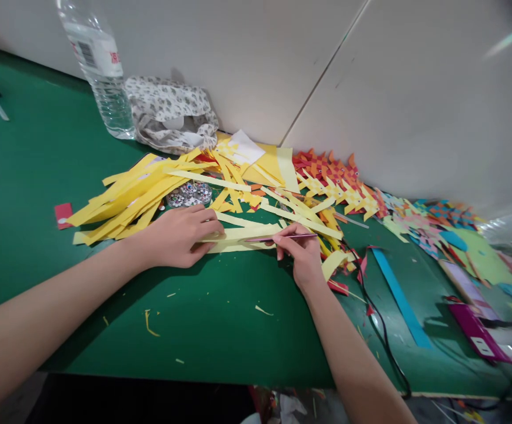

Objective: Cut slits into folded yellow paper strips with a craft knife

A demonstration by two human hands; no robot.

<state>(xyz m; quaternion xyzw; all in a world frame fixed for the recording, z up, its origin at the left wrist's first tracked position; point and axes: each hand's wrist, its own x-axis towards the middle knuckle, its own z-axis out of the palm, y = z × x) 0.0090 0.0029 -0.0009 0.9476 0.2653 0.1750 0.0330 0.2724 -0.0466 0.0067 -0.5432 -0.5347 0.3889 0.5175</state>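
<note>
Pale yellow paper strips [238,242] lie across the green table in front of me. At their left end my left hand [188,234] is bent over them, thumb and fingers closed on the paper and holding it down. My right hand [299,252] pinches a slim, dark purple pen-like tool [262,239]; its thin tip points left and lies over the strip. I cannot make out whether that tip is a blade or a point. Just beyond my left hand is a clear dish of small googly eyes [190,194].
Bundled yellow strips [128,203] lie left, near a water bottle [101,76] and a patterned cloth pouch [172,115]. Woven paper fish-like pieces [331,174] line the wall. At right are a black cable [382,321], a blue strip [399,297] and a magenta power bank [476,333].
</note>
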